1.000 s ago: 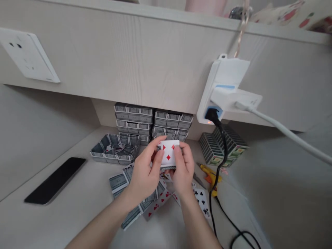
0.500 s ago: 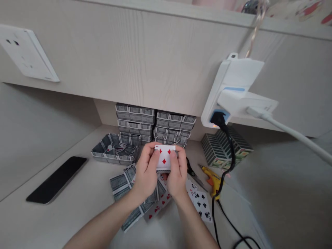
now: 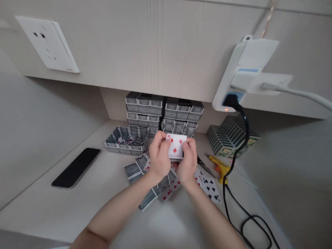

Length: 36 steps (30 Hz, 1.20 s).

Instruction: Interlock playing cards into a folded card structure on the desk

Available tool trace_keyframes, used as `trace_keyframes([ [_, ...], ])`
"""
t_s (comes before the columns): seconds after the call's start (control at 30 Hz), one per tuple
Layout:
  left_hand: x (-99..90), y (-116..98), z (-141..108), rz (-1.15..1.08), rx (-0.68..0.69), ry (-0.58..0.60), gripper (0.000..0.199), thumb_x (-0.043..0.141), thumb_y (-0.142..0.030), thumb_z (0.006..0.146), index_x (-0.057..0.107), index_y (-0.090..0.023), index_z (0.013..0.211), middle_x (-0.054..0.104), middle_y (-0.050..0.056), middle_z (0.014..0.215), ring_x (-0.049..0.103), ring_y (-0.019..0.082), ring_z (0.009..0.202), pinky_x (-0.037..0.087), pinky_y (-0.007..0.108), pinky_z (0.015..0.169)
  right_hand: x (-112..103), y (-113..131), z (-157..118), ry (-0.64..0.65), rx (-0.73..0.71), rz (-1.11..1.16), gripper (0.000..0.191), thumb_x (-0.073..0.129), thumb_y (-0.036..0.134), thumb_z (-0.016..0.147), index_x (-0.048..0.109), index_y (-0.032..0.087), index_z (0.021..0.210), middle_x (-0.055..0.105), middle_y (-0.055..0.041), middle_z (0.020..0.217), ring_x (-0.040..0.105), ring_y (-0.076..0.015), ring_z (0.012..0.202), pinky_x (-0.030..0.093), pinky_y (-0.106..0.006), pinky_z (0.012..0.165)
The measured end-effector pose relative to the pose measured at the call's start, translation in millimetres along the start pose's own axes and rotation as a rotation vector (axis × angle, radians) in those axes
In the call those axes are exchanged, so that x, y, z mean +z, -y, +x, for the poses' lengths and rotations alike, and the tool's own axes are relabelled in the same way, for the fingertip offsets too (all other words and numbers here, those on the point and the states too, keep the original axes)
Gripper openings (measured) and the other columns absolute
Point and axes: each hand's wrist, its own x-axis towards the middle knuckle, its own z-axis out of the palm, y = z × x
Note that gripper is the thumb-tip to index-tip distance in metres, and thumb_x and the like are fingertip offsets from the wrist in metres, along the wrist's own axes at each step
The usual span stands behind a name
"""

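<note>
A five of diamonds card is held between my left hand and my right hand, with both thumbs on its face. The edge of a patterned card piece shows just under it. Below my hands, joined face-down cards and face-up cards, among them a six of clubs, lie on the desk. To the left of my hands stands an open box made of cards with small card pieces inside.
Stacked card boxes stand at the back, with green-edged boxes to their right. A yellow glue gun, black scissors, a black cable, a phone and a power strip are around.
The view has shifted, so the whole scene sits further right and higher. The card's corner number now shows beside my left thumb. Both hands keep their hold.
</note>
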Motion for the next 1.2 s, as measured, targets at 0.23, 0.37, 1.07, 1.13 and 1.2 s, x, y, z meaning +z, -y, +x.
trace_keyframes([
  [0.23,-12.7,-1,-3,0.033,-0.024,0.103,0.008,0.043,-0.018,0.074,0.038,-0.020,0.068,0.038,-0.006,0.055,0.033,0.009,0.048,0.028,0.021,0.045,4,-1,-4,-0.044,-0.045,-0.022,0.018,0.037,0.036,0.083,0.045,0.021,0.076,0.042,0.0029,0.066,0.040,-0.0124,0.059,0.034,-0.023,0.055],
  [0.37,-26.1,4,-6,0.055,-0.052,0.079,0.005,0.041,-0.018,0.076,0.041,-0.021,0.072,0.039,-0.006,0.056,0.035,0.010,0.050,0.030,0.022,0.047,10,-6,-12,0.018,0.034,-0.009,0.020,0.037,0.039,0.083,0.046,0.022,0.077,0.044,0.0026,0.067,0.041,-0.0127,0.059,0.034,-0.023,0.053],
  [1.07,-26.0,34,-17,-0.085,-0.253,0.046,0.014,0.041,-0.018,0.072,0.052,-0.019,0.079,0.052,-0.003,0.066,0.044,0.010,0.053,0.034,0.019,0.045,4,-30,-24,-0.013,0.131,0.010,0.015,0.039,0.035,0.081,0.044,0.021,0.077,0.042,0.0047,0.061,0.038,-0.0105,0.050,0.033,-0.021,0.044],
  [1.13,-26.3,35,-13,-0.083,-0.258,0.035,0.007,0.041,-0.018,0.070,0.049,-0.018,0.070,0.048,-0.005,0.059,0.041,0.009,0.051,0.034,0.019,0.045,5,-31,-25,-0.022,0.152,0.022,0.013,0.039,0.034,0.081,0.044,0.022,0.080,0.043,0.0046,0.061,0.040,-0.0102,0.049,0.034,-0.021,0.043],
  [1.2,-27.6,36,-9,-0.070,-0.244,0.030,0.005,0.043,-0.017,0.069,0.045,-0.018,0.065,0.044,-0.006,0.054,0.039,0.009,0.048,0.032,0.018,0.044,5,-30,-24,0.015,0.200,0.028,0.013,0.039,0.034,0.081,0.044,0.023,0.084,0.044,0.0052,0.060,0.039,-0.0096,0.045,0.034,-0.020,0.040],
])
